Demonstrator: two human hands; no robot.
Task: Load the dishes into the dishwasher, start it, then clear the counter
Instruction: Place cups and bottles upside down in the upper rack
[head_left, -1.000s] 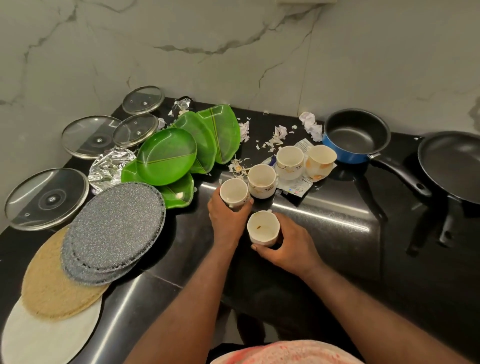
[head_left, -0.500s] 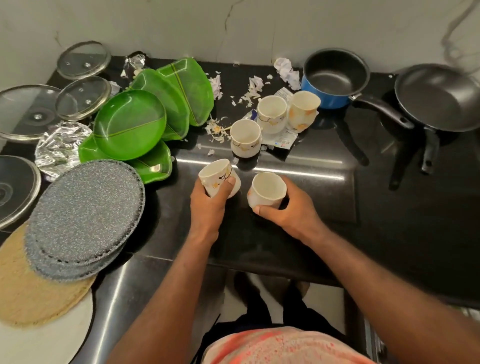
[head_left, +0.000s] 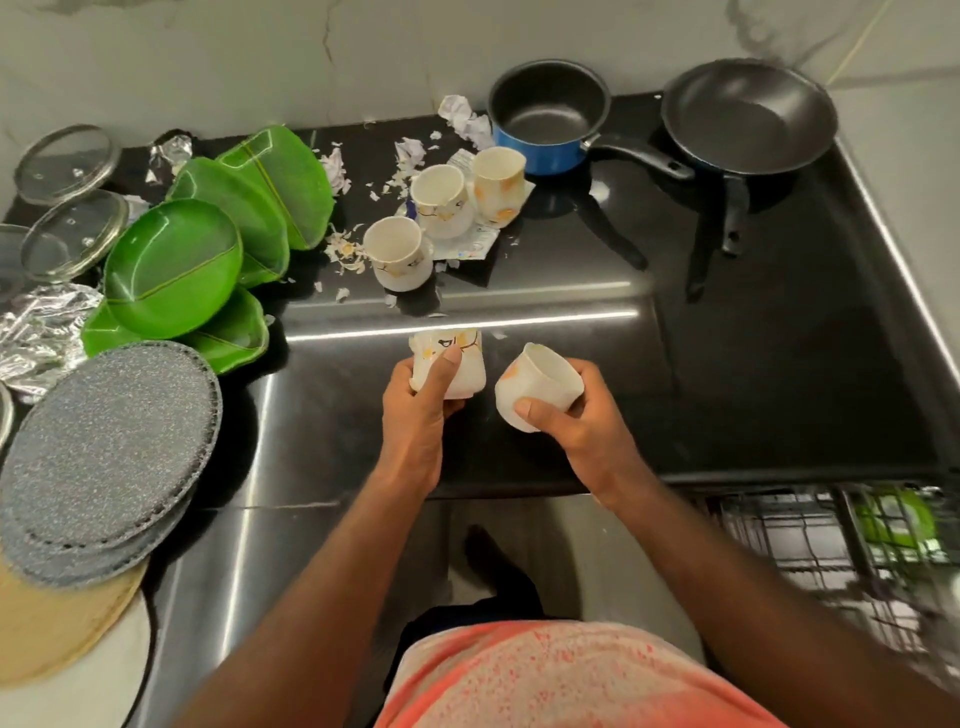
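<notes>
- L hand (head_left: 421, 410) grips L cup (head_left: 460, 371): fingers wrapped round the far side, thumb laid up the front wall over the gold & black print; the cup's side faces the camera
- R hand (head_left: 576, 431) grips R cup (head_left: 540, 387): thumb pressed across the lower wall, fingers curled round the other side; cup tipped, mouth pointing up & to the right
- both cups are held just above the front part of the black counter (head_left: 753, 364), close together but not touching
- 3 more cups stand upright further back: front cup (head_left: 397, 254) on its own, mid cup (head_left: 441, 200) & rear cup (head_left: 498, 182) side by side behind it, on a flat wrapper (head_left: 470, 244)
- torn paper scraps (head_left: 410, 150) lie scattered round them, w/ a crumpled wad by the saucepan
- green plates (head_left: 171, 265) lie overlapping in a heap at left
- glass lids (head_left: 65, 163) at far left, crumpled foil (head_left: 41, 332) just below them
- grey mats (head_left: 104, 447) stacked at front left, lying over a tan mat (head_left: 57, 623)
- blue saucepan (head_left: 545, 119) at the back, handle pointing right; black frying pan (head_left: 748, 114) at back right, handle pointing toward the camera
- dishwasher rack (head_left: 810, 540) shows at bottom right, below the counter's front edge; blurred, w/ something green in it
</notes>
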